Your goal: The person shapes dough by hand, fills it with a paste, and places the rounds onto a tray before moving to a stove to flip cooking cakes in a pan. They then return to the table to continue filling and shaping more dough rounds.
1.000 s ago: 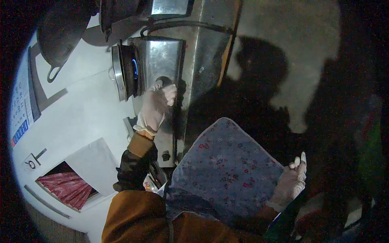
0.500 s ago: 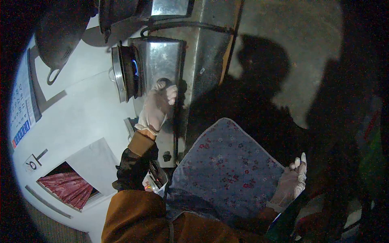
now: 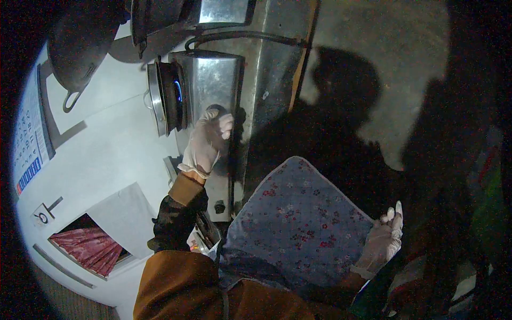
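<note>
Your gloved left hand point(image 3: 207, 140) with fingers closed on the steel stove's point(image 3: 213, 80) knob, burner flame point(image 3: 178, 90) just left of it, your right hand point(image 3: 383, 241) well right of it, fingers loosely open beside the floral apron point(image 3: 298, 224)

Wall calendar point(image 3: 26, 144): grid of small numerals, too blurred to read. No other legible text or labels.

Hanging wok point(image 3: 80, 53) — wall calendar point(image 3: 28, 144) — red cloth point(image 3: 88, 250)

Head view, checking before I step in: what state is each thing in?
Burner: lit, blue flame.
Stove knob: gripped by gloved left hand.
Right hand: gloved, holds nothing, at the apron edge.
Dark pan: hanging on the wall.
</note>
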Motion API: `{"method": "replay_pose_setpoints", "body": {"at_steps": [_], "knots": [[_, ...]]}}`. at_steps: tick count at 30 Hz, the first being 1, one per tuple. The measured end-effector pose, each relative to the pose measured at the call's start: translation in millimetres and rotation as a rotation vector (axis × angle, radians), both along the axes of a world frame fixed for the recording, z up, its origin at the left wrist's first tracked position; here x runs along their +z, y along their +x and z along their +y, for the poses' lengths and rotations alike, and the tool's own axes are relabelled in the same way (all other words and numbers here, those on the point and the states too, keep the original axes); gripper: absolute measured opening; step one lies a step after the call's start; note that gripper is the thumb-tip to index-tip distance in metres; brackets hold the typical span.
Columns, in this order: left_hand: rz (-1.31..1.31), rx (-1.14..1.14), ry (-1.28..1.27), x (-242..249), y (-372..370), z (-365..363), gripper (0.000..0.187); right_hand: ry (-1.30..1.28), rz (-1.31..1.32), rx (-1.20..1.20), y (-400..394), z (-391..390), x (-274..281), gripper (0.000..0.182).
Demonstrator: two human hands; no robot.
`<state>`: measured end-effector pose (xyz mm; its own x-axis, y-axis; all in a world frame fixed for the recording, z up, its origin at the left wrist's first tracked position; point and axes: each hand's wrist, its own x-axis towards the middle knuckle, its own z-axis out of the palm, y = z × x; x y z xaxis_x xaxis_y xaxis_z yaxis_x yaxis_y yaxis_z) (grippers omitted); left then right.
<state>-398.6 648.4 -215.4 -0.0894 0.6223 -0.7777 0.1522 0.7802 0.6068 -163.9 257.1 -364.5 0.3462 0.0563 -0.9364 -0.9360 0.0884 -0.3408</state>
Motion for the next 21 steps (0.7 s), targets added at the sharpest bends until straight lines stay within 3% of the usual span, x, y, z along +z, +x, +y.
{"method": "replay_pose_setpoints", "body": {"at_steps": [6,9,12,15,18,20,21], "knots": [[0.038,-0.007,-0.01,-5.4,-10.2,5.4,0.041,0.053,-0.033,-0.015,-1.7,-5.0,-7.1,0.091],[0.008,-0.02,-0.014,-11.2,-25.6,10.4,0.043,0.012,-0.055,0.07,-0.6,-2.8,-5.7,0.084],[0.112,-0.096,-0.023,8.6,14.4,-11.9,0.047,0.003,-0.104,0.203,-0.5,-3.0,0.0,0.077],[0.282,-0.259,0.077,18.0,40.3,-62.3,0.052,0.103,-0.09,0.01,-10.2,-3.4,1.5,0.068],[0.453,-0.853,-0.027,32.3,42.3,-114.0,0.072,-0.065,-0.056,0.166,-5.6,8.0,16.1,0.063],[0.77,-1.427,-0.024,38.5,40.8,-156.5,0.089,0.283,-0.07,-0.008,-19.6,-14.7,-3.5,0.057],[0.973,-1.791,0.087,23.5,13.8,-175.0,0.097,0.259,-0.07,0.011,-21.6,-13.3,-1.2,0.056]]}}
